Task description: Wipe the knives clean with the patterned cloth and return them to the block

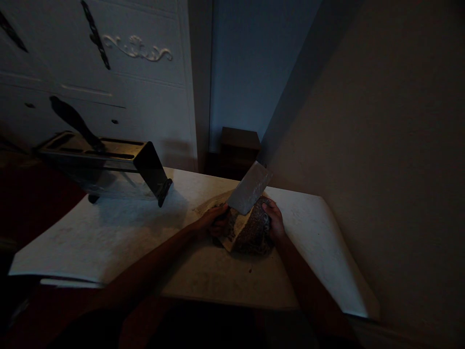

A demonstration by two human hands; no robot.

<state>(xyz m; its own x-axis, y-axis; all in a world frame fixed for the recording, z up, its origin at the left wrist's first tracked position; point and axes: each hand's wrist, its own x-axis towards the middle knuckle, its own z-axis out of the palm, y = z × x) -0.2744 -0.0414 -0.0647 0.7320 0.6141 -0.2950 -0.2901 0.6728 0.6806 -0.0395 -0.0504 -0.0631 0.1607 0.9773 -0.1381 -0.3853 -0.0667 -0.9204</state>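
Left of the cleaver, a rack seemingly holds a knife.

The left fingers hide the handle of the cleaver.

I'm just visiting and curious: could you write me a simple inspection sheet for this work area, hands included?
Surface: white, faintly mottled table; loose bits near its front edge too dim to identify.
Job's things: cleaver, blade tilted up; rough, dark brown lump with a paler face. Whether they touch is unclear.
Clutter: knife rack at the left, one black handle sticking up.
Grippers: bare hands; left hand grips the cleaver, right hand holds the lump's right side.
Cables: nothing seen.
Surroundings: white cabinet, brownish wall; dim light.
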